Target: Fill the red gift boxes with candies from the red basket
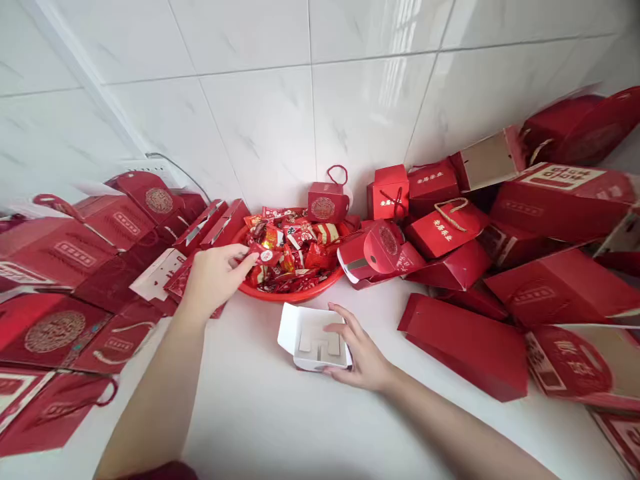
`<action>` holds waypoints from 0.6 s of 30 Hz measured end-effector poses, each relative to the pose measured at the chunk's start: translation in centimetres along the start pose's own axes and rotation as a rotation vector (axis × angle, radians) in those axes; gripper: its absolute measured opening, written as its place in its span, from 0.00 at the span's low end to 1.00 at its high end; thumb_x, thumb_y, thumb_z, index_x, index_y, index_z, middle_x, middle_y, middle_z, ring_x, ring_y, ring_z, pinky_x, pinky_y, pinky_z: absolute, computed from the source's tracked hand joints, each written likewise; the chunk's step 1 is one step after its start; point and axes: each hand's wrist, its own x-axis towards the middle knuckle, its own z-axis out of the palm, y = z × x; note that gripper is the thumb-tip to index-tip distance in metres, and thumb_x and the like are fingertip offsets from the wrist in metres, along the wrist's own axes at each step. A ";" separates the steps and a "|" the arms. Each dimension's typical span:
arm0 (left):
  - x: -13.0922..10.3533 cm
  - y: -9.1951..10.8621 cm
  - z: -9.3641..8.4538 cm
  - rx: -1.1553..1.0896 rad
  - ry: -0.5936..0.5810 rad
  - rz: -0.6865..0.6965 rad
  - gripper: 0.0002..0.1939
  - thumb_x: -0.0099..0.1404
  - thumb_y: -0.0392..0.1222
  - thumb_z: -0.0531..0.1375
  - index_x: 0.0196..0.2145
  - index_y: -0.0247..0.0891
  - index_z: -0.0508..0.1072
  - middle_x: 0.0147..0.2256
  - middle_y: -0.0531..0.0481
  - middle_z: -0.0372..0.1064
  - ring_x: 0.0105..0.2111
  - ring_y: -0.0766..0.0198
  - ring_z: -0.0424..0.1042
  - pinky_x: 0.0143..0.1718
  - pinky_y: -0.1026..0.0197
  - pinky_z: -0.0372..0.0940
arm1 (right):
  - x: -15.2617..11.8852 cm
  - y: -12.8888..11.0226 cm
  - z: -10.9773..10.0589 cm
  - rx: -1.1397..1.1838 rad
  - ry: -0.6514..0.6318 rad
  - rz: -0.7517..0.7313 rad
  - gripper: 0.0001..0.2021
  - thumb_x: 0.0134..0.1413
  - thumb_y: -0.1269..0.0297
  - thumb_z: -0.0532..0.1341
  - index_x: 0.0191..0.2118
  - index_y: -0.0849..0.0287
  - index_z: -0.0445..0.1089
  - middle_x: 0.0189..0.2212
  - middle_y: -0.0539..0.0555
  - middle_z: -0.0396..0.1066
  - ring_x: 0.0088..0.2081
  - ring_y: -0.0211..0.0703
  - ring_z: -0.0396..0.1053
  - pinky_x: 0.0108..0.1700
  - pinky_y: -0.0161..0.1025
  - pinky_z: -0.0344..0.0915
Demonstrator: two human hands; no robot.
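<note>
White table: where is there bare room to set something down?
The white table is bare between the forearms, below the white box; a smaller patch lies between the right hand and the long red box on the right. Both sides are crowded with red boxes, and the bowl fills the back.

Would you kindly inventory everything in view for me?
Tiled wall: one, white, behind
Table: one, white, beneath
Bowl: one, red, by wall
Wrapped sweets: many, mostly red, in bowl
Held sweet: one, red, at bowl
Open box: one, white inside, before bowl
Boxes: many, red, piled left and right
Cable: one, dark, behind left boxes
Likely power strip: one, white, behind boxes
Sleeve: one, dark red, bottom left
Left hand: one, bare, holding sweet
Right hand: one, bare, gripping open box
</note>
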 end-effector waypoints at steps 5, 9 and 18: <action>-4.5 2.6 0.5 -0.256 -0.167 0.013 0.15 0.65 0.52 0.58 0.35 0.39 0.78 0.30 0.53 0.77 0.27 0.64 0.74 0.28 0.66 0.65 | 0.1 -0.1 0.2 0.002 0.012 -0.003 0.30 0.53 0.52 0.66 0.58 0.56 0.57 0.68 0.65 0.41 0.68 0.57 0.47 0.63 0.51 0.58; -7.6 4.8 2.9 -0.292 -0.325 0.194 0.14 0.68 0.45 0.57 0.48 0.45 0.76 0.43 0.52 0.77 0.37 0.62 0.75 0.39 0.63 0.68 | -0.1 0.0 0.2 -0.009 0.013 -0.010 0.33 0.54 0.51 0.65 0.60 0.56 0.54 0.68 0.65 0.42 0.69 0.58 0.44 0.64 0.53 0.56; -0.5 1.3 0.6 -0.150 0.225 0.153 0.12 0.67 0.43 0.56 0.41 0.41 0.78 0.41 0.49 0.75 0.39 0.62 0.74 0.40 0.63 0.68 | -0.5 0.4 0.8 0.004 -0.001 0.026 0.41 0.53 0.51 0.65 0.66 0.55 0.45 0.69 0.65 0.40 0.68 0.59 0.46 0.64 0.55 0.57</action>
